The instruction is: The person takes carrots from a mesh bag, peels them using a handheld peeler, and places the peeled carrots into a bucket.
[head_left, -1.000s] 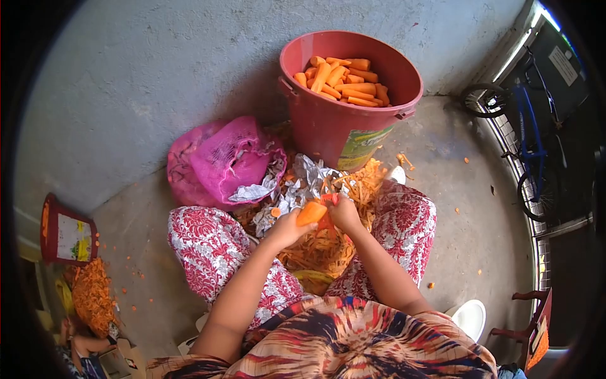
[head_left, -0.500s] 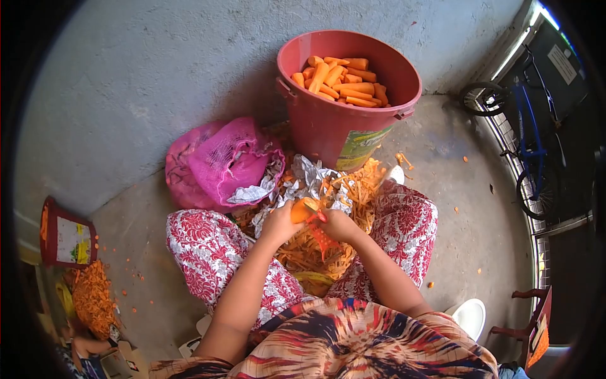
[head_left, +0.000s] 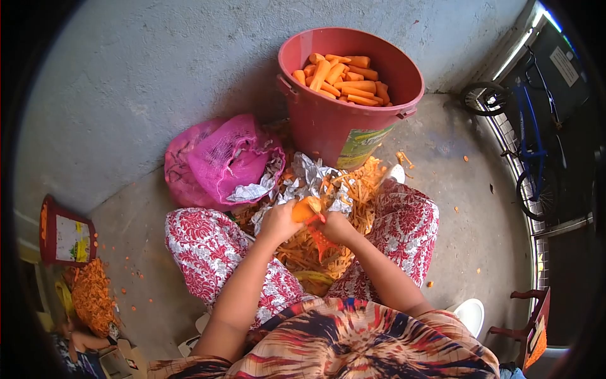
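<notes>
My left hand (head_left: 280,224) is closed round a thick orange carrot (head_left: 304,210), its end pointing up and to the right. Close beside it, my right hand (head_left: 339,228) has its fingers closed on a red tool (head_left: 321,240) at the carrot's right side. The tool's kind is hard to make out, as the fingers cover part of it. Below both hands lies a heap of orange peel strips (head_left: 303,258) between my legs. Crumpled silvery paper (head_left: 307,174) lies at the far side of the heap.
A large red bucket (head_left: 315,129) holding peeled carrots (head_left: 360,85) stands by the wall. Left of it lies a pink mesh sack (head_left: 218,155). At far left are another bucket (head_left: 71,240), a peel heap (head_left: 93,297) and part of another person (head_left: 88,344). A bicycle (head_left: 527,139) stands at right.
The carrot has turned slightly in my left hand, so its pale orange end shows more. The red tool has shifted a little; both hands stay almost in place.
</notes>
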`<action>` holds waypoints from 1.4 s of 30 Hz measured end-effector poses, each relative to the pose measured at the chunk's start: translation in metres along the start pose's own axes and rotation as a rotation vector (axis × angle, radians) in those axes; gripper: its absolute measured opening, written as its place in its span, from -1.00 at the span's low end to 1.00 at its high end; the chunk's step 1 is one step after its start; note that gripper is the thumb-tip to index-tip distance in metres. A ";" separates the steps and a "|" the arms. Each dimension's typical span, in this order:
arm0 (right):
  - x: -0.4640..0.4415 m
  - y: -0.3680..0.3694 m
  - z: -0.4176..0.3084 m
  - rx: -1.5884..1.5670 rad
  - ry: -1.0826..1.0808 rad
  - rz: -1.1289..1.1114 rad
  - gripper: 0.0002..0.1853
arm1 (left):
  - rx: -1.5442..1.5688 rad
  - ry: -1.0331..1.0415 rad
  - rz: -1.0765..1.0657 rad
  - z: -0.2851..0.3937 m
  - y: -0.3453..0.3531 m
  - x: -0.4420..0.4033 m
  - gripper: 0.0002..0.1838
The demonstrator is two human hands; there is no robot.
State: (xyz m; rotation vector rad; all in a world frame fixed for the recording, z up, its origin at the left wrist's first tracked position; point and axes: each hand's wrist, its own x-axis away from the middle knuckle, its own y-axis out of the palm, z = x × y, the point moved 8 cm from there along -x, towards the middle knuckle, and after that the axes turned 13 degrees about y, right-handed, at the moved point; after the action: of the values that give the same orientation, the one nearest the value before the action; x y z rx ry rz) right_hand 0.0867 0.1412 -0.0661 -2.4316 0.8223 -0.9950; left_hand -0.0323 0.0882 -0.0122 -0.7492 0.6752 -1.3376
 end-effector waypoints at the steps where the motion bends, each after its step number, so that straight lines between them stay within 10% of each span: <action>1: 0.001 0.001 -0.002 0.069 -0.005 0.007 -0.83 | 0.008 0.018 -0.029 -0.001 0.001 0.000 -0.53; 30: -0.020 0.016 0.025 0.106 0.119 -0.032 -0.74 | 0.215 0.171 -0.144 0.015 0.006 -0.003 -0.54; 32: -0.057 0.052 0.070 0.233 -0.355 0.125 -0.73 | 0.288 0.363 -0.074 0.046 0.001 -0.002 -0.54; 34: -0.064 0.086 0.091 0.156 0.097 -0.317 -0.74 | 0.295 0.251 -0.079 0.039 0.002 -0.002 -0.54; 36: -0.062 0.091 0.092 0.521 0.206 -0.255 -0.74 | 0.312 0.140 0.031 0.019 -0.004 -0.004 -0.54; 42: -0.050 0.149 0.116 0.772 -0.153 -0.560 -0.73 | 0.077 0.185 -0.469 0.014 0.008 -0.004 -0.52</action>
State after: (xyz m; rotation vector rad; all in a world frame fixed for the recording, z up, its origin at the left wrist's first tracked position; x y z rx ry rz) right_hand 0.0868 0.0762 -0.2500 -2.0086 -0.3002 -1.0307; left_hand -0.0170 0.0941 -0.0105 -0.7535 0.6092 -1.8686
